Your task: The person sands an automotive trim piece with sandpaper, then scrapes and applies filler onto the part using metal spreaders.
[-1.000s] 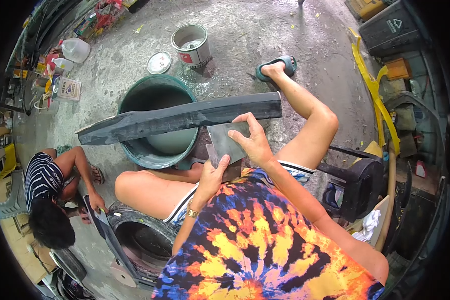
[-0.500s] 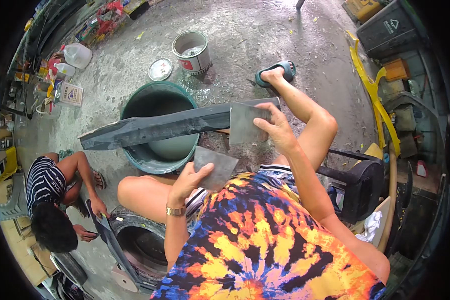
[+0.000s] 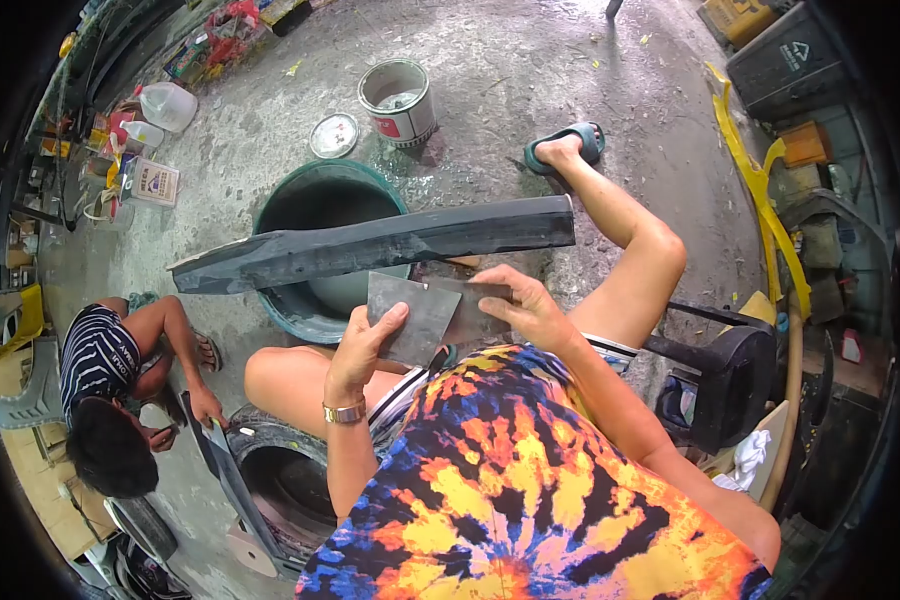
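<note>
My left hand (image 3: pixel 365 350) is closed on a flat grey putty spreader (image 3: pixel 410 318), thumb on its face. In my right hand (image 3: pixel 525 305) is a second, darker putty spreader (image 3: pixel 470 312), gripped at its right side. The two spreaders meet or overlap in front of my lap; I cannot tell whether they touch. Just beyond them, a long dark grey panel (image 3: pixel 390 240) with smeared, lighter patches lies across a round green tub (image 3: pixel 270 215). Neither hand touches the panel.
An open can (image 3: pixel 400 125) and a round lid (image 3: pixel 334 135) stand past the tub. At the left a co-worker (image 3: pixel 100 370) crouches, hands at another dark panel (image 3: pixel 232 490) by a tire (image 3: pixel 290 465). Jugs (image 3: pixel 167 107) stand far left; a yellow part (image 3: pixel 760 190) lies right.
My right hand has come down and left off the panel's right end, bringing its spreader to the left one. The left spreader has risen slightly. The panel stays on the tub.
</note>
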{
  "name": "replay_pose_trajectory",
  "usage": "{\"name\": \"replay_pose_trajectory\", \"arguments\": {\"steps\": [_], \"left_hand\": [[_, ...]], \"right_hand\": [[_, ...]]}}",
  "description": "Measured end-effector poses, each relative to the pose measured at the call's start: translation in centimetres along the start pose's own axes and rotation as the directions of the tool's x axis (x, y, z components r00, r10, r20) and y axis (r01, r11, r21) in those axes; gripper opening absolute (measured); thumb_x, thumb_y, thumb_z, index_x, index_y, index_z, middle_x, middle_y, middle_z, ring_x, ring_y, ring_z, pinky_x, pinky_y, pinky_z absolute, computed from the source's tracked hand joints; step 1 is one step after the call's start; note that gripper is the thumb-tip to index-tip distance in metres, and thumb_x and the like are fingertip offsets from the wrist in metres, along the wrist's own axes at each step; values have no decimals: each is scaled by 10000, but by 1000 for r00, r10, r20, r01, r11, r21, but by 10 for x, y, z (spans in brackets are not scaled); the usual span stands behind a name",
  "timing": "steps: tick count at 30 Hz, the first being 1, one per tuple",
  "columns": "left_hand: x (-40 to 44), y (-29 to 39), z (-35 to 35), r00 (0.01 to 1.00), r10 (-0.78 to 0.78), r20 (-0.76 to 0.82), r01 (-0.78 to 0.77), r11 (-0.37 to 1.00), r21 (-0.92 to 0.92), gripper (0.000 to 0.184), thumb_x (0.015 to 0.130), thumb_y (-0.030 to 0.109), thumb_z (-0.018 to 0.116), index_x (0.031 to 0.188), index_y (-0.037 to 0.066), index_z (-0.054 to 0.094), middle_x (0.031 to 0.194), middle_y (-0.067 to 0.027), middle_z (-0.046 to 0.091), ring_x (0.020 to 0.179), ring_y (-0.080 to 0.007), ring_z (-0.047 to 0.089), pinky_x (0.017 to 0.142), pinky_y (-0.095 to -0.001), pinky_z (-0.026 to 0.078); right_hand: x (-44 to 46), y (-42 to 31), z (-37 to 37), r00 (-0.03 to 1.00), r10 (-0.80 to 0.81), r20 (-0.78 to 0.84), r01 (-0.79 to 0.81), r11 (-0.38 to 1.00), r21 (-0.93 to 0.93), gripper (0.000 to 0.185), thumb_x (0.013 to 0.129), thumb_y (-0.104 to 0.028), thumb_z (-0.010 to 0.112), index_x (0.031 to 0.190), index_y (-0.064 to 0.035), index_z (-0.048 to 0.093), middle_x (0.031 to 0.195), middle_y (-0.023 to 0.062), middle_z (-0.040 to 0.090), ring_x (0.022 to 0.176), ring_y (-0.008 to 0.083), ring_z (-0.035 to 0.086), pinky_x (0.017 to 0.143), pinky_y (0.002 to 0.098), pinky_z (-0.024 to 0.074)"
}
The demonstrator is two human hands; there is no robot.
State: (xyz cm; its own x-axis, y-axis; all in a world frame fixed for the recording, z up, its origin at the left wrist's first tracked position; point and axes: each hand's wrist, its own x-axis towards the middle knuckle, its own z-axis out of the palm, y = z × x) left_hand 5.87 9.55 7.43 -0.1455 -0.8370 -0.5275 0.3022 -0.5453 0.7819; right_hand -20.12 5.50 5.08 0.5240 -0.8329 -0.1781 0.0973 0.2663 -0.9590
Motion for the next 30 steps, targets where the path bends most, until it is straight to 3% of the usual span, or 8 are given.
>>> {"name": "replay_pose_trajectory", "arguments": {"steps": [4,8,9,12,18,24,27,30], "left_hand": [[4,6,-5,996,33,-86,-30,999,42,297,981,274,644,1081,-4,672,957,-51,705,802,-112,664,729,-266,547],[21,-16,-10,959,218,-182,-181,963,201,310,1009,273,602,1081,-23,666,932,-57,697,785,-101,627,711,-276,527],[26,-26,-9,942,256,-215,-208,952,224,320,1011,273,600,1085,-31,662,934,-55,698,784,-104,621,715,-279,524],[33,-48,5,888,360,-285,-259,905,337,336,1018,260,579,1047,-64,664,885,-65,702,754,-119,589,696,-313,503],[17,-57,29,863,360,-356,-118,827,550,322,1035,228,547,1041,-71,665,926,-43,698,837,-96,598,718,-286,511],[-17,-36,41,915,357,-188,-249,866,433,312,1025,214,560,1106,-78,633,865,-128,684,745,-131,645,681,-308,532],[-20,-44,20,885,453,-103,-313,745,589,379,1026,255,576,1252,-48,606,987,-76,701,823,-121,641,703,-258,521],[-29,-50,-7,904,312,-291,-170,889,425,360,1021,236,586,1256,-37,613,1050,-60,700,860,-121,640,710,-259,521]], "right_hand": [[-14,-5,-8,984,39,175,33,920,-390,297,946,-60,623,1238,-38,573,1025,68,683,943,103,610,850,285,497],[-15,-16,-1,984,-146,-98,49,763,-645,322,935,-59,606,1254,-65,570,999,166,710,880,314,704,734,364,538],[-13,-39,11,986,-18,-163,-96,747,-658,355,916,-41,585,1269,-67,577,1068,194,695,961,356,682,776,382,552],[-1,-25,32,901,-434,29,290,550,-783,410,881,-38,580,1291,-57,578,1111,178,693,998,326,691,814,384,568],[9,-8,55,889,-457,-13,281,567,-775,403,852,23,601,1253,-20,614,1129,179,697,997,312,701,810,374,585],[12,2,23,929,-366,-55,188,595,-782,412,878,2,564,1284,-57,593,1102,194,693,1007,357,677,820,411,572],[17,-7,5,960,-229,-162,72,758,-648,268,910,-12,586,1175,-48,581,1076,214,693,1025,365,669,826,417,547],[24,7,2,978,-88,-188,-15,873,-487,197,915,-43,621,1098,-30,550,981,225,693,930,373,684,773,409,518]]}}
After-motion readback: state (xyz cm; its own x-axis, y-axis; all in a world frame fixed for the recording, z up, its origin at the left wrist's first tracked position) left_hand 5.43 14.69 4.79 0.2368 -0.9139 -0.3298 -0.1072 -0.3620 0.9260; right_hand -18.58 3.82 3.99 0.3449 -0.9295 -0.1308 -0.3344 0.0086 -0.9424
